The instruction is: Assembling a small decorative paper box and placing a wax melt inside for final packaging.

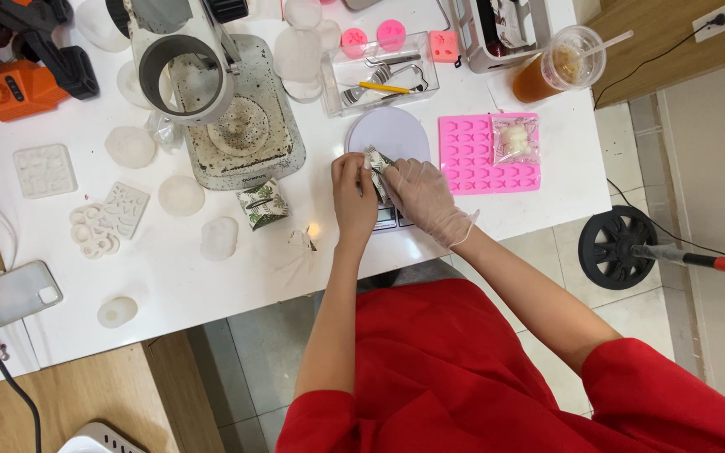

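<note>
Where the red sleeves [463, 377] fill the bottom of the view, both forearms rise from them and converge over the near edge of the white table [211, 277]. On the person's own left, the arm is bare and runs almost straight up the picture, wrist slightly bent; the left hand [352, 191] is bare too, knuckles upward, fingers curled and pinching the near end of a small patterned packet [376, 161]. From the lower right the other forearm comes in at a slant, elbow out wide. Its right hand [417, 195] wears a thin clear glove with a loose cuff, and its fingers close on the same packet from the other side, so the two hands touch around it. That packet sits between the fingertips, over the front of a small round-topped scale [388, 132], just above its near edge.

Left of the hands, a second patterned packet [262, 205] lies on the table, near but apart. Right of the scale lies a pink silicone mould [488, 155] with a small clear bag [515, 139] on it. Farther back stands a clear tray [379, 77] holding tools, beside the stained base of a microscope [245, 126]. At the far right corner stands a plastic cup [557, 69] of orange drink with a straw.
</note>
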